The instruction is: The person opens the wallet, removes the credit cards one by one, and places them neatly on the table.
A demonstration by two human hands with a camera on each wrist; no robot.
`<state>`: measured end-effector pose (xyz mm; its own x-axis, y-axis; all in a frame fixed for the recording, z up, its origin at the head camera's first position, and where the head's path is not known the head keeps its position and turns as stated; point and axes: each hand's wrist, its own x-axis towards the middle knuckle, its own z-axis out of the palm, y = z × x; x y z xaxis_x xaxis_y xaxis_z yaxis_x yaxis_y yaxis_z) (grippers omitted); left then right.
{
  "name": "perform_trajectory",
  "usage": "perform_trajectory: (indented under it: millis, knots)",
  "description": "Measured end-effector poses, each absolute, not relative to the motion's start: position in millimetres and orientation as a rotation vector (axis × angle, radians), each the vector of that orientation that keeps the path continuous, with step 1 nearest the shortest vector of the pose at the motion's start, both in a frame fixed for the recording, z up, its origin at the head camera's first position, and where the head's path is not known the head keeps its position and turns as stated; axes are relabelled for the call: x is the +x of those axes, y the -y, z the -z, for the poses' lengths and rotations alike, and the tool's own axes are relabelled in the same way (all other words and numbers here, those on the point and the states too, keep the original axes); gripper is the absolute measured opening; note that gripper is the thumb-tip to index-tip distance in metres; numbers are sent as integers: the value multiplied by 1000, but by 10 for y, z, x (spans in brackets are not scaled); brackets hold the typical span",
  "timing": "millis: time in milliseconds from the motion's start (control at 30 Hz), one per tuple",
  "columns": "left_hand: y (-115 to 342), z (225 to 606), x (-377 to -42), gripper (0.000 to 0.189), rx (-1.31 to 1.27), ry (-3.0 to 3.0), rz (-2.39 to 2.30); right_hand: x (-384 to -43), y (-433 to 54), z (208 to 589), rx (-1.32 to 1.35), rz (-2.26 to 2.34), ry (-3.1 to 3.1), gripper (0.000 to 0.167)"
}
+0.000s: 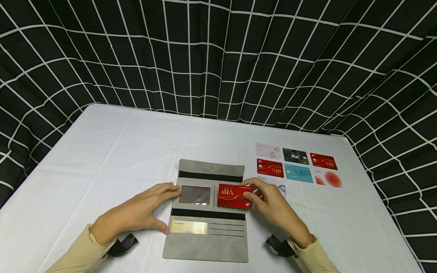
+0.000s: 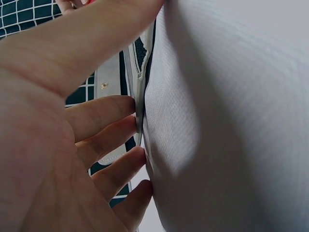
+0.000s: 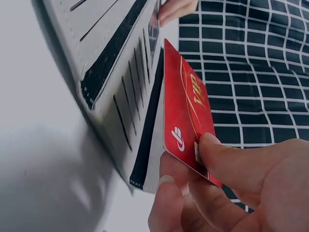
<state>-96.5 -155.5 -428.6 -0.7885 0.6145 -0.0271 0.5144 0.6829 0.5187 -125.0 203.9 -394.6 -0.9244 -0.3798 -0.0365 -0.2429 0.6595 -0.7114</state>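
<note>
A grey wallet (image 1: 205,248) lies unfolded on the table, with a clear window (image 1: 195,195) at its upper left and a gold card (image 1: 189,227) in a lower left slot. My right hand (image 1: 274,206) pinches a red VIP card (image 1: 232,195) by one end between thumb and fingers. In the head view that card appears upside down, over the wallet's upper right slots; the right wrist view shows it raised off the slots (image 3: 128,96). Along the wallet's left edge, my left hand (image 1: 145,208) rests its fingertips, thumb spread lower down; the left wrist view shows the fingers (image 2: 116,169) extended against the edge.
To the wallet's right lie several cards: a pale pink one (image 1: 268,150), a black one (image 1: 295,156), red ones (image 1: 323,161), a teal one (image 1: 298,173) and a white-and-coral one (image 1: 327,178). Another pale card (image 1: 282,186) is partly behind my right hand. Black gridded cloth (image 1: 218,57) surrounds the table.
</note>
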Motion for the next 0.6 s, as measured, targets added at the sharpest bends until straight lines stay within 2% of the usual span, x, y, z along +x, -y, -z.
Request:
perform_trajectory:
  millis: [600]
  knots:
    - [1550,4268,-967,100,916,-2691,-735,-1226,-2304,3931,-442,1104,-2776,26]
